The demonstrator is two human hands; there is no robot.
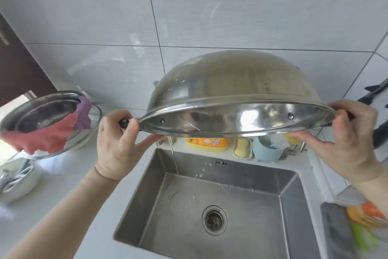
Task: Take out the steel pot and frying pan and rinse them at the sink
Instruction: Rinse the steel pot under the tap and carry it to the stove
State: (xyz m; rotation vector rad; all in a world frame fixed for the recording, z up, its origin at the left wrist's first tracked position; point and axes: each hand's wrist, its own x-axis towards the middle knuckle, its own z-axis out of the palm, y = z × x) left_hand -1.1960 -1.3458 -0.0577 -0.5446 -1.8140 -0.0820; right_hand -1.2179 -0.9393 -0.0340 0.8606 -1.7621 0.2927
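**Wet pan tipped over the sink, draining**

Closest below lies the steel sink (212, 202), its basin wet around the drain. Above it, the left hand (117, 143) and right hand (348, 139) each curl round a dark side handle of the steel frying pan (231, 95), held nearly upside down, with water running off its lower rim into the basin. Wet handles could slip, I judge, dropping the pan into the sink. On the bench at left, a steel pot (42, 109) sits draped with a cloth (48, 135). Behind the sink stand a dish soap bottle (206, 143) and a soap bar (241, 147).
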